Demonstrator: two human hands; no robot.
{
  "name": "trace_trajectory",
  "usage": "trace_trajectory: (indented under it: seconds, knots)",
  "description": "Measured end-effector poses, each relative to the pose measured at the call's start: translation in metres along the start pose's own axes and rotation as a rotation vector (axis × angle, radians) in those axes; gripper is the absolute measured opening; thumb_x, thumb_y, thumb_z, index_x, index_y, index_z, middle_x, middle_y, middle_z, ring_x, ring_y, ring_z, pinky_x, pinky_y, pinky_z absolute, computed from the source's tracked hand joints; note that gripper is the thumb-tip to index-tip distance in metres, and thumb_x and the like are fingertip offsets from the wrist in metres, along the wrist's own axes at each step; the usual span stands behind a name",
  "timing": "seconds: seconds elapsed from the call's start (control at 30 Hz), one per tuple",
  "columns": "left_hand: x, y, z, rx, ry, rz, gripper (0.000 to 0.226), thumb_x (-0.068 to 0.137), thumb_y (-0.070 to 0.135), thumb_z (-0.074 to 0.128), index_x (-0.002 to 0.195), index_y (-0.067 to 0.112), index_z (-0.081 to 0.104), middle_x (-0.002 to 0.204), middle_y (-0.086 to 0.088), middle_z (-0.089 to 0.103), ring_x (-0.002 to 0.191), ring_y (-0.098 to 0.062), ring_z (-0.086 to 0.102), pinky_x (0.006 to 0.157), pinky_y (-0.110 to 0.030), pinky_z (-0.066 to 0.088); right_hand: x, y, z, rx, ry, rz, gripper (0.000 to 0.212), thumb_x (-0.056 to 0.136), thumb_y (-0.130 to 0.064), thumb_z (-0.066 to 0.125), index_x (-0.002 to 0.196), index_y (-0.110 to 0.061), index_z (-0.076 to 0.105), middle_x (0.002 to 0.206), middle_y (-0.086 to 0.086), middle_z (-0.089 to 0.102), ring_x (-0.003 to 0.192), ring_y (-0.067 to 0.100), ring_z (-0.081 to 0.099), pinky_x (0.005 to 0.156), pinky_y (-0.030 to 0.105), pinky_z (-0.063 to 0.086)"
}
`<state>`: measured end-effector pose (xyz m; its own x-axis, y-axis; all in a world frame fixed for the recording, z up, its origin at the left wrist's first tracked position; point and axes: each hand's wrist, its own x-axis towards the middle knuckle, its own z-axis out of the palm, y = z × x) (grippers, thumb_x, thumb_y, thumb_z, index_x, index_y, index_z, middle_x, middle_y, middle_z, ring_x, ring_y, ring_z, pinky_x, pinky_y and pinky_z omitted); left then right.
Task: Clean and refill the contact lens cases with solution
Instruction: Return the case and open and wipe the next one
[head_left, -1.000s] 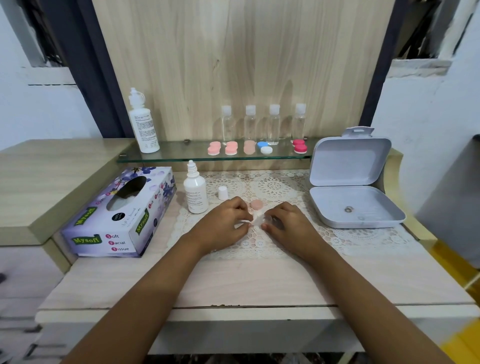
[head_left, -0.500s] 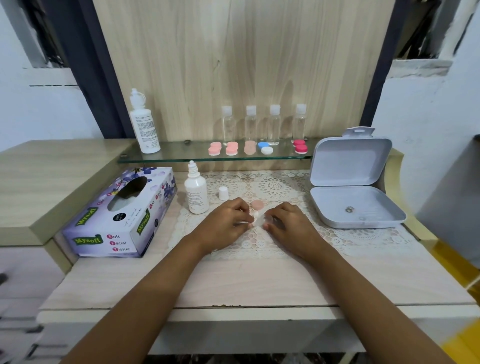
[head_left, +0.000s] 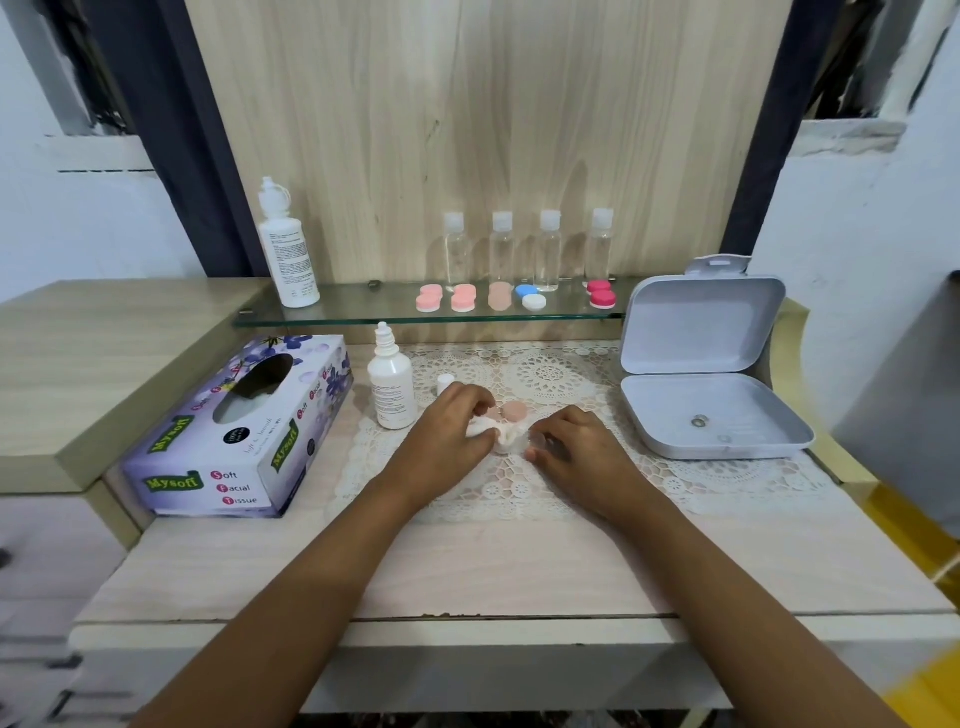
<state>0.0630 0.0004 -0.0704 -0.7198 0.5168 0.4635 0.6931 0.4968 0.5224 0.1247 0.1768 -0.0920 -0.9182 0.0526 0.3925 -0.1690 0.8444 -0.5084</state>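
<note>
Nearest, over the front edge of the table (head_left: 467, 571): two bare forearms, angled inward. On one lace mat (head_left: 519, 493): left hand (head_left: 452, 436), fingers curled, pinching one wad of tissue (head_left: 493, 434); right hand (head_left: 576, 452), fingers curled, tips gripping one small pale lens case (head_left: 537, 441), mostly hidden, touching the wad. Just behind the hands: one peach cap (head_left: 515, 411), lying flat. Behind the left hand: one small white cap (head_left: 444, 383), upright, beside one dropper bottle (head_left: 392, 389), nozzle bare. Left of the mat: one tissue box (head_left: 239, 431). Right of the mat: one white box (head_left: 711, 405), lid raised, small metal parts in the base, count unclear. Farther back, on one glass shelf (head_left: 363, 312), five closed cases in a row: pink case (head_left: 429, 300), second pink case (head_left: 463, 300), peach case (head_left: 500, 297), blue-and-white case (head_left: 530, 297), magenta case (head_left: 601, 294). Behind these, against the wood panel: four clear bottles (head_left: 502, 249), white-capped. At the shelf's left end: one tall white bottle (head_left: 288, 249).
</note>
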Motion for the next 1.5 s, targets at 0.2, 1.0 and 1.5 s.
trace_trajectory:
  seconds: [0.2,1.0,1.5]
  knots:
    - [0.000,0.004,0.002,0.035,0.037,-0.084,0.017,0.086,0.025,0.064,0.098,0.014,0.069,0.099,0.002,0.063,0.092,-0.016,0.058,0.081,-0.032,0.045,0.000,0.001,0.000,-0.012,-0.008,0.004,0.021,0.085,-0.029,0.065,0.102,-0.016,0.067,0.099,0.002,0.057,0.099,0.024,0.051,0.089,0.038,0.043]
    - [0.000,-0.013,0.001,0.179,-0.175,0.182,0.018,0.087,0.024,0.063,0.103,0.016,0.069,0.101,0.010,0.048,0.095,-0.009,0.035,0.087,-0.037,0.037,0.000,0.000,0.000,-0.017,-0.011,0.009,0.020,0.084,-0.029,0.065,0.100,-0.016,0.066,0.098,0.001,0.056,0.098,0.023,0.051,0.088,0.038,0.043]
    - [0.000,-0.003,-0.002,0.698,-0.093,0.427,0.032,0.085,0.033,0.040,0.083,0.022,0.070,0.087,0.007,0.059,0.077,-0.016,0.057,0.067,-0.034,0.042,0.002,0.004,-0.001,-0.022,-0.028,-0.015,0.018,0.085,-0.027,0.062,0.095,-0.013,0.066,0.096,0.000,0.055,0.096,0.027,0.052,0.085,0.039,0.043]
